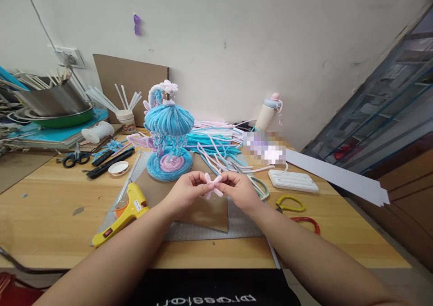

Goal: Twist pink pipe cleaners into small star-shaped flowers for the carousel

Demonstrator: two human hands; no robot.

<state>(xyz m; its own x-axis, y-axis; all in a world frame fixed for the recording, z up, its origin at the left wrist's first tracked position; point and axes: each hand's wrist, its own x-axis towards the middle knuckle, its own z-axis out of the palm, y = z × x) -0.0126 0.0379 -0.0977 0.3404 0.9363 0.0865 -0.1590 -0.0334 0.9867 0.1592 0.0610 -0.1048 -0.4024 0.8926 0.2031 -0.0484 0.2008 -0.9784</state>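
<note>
Head view, sole angle. Pinched between thumbs and fingertips of left hand (187,191) and right hand (239,191): pink fuzzy flower (213,185), held just above cardboard sheet (209,216), near front of counter (50,218). Fingers of both hands closed on it, meeting near its centre. Judged largely shaped: petals spread outward, fine detail covered by fingers. Apparently loose, with no attachment visible.

Standing upright behind left hand: blue fuzzy canopy (170,120) above coiled blue-and-pink base (155,170), with pale flower (169,86) at top; judged well advanced.

Lying behind: fuzzy stems (216,144), blue and pink, many apparently uncut. Not in hand: yellow glue gun (130,212), to left; yellow-and-red scissors (304,219), to right. Left, as judged: perhaps further petal shaping, then placement. Cannot tell where.
</note>
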